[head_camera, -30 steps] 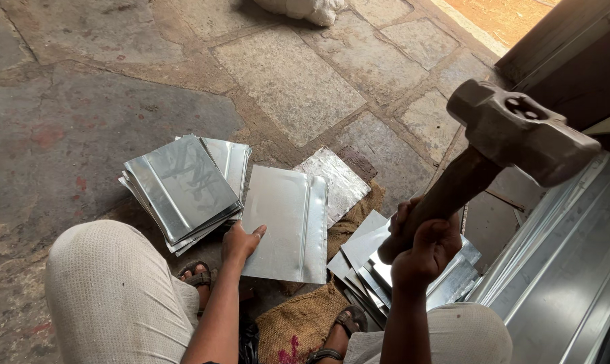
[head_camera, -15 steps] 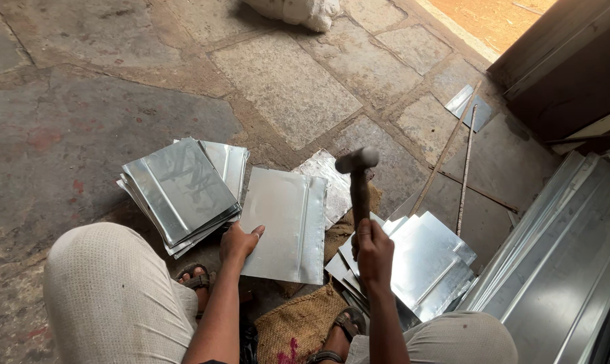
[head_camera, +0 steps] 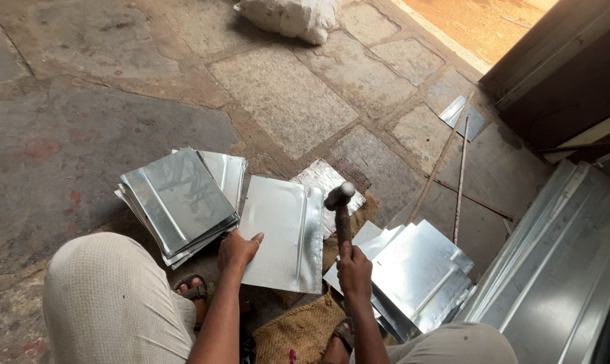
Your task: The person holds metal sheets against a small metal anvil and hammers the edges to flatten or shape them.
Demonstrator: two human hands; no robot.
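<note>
I sit on a stone floor with a flat metal sheet [head_camera: 278,232] in front of me. A folded seam runs down its right side. My left hand [head_camera: 236,251] presses flat on the sheet's near left edge. My right hand [head_camera: 354,269] grips the wooden handle of a hammer [head_camera: 339,202], whose steel head rests on or just above the seam near the sheet's top right corner. The sheet lies over a patterned metal block [head_camera: 328,180] and a piece of burlap [head_camera: 305,330].
A stack of finished sheets [head_camera: 180,202] lies to the left, another pile of sheets [head_camera: 419,276] to the right. Long metal panels [head_camera: 554,269] lean at far right. Thin rods [head_camera: 446,168] lie on the floor, and a white sack [head_camera: 288,17] sits at the top.
The hammer was raised high near the camera a second ago and has swung down onto the sheet's seam. My left hand has stayed on the sheet.
</note>
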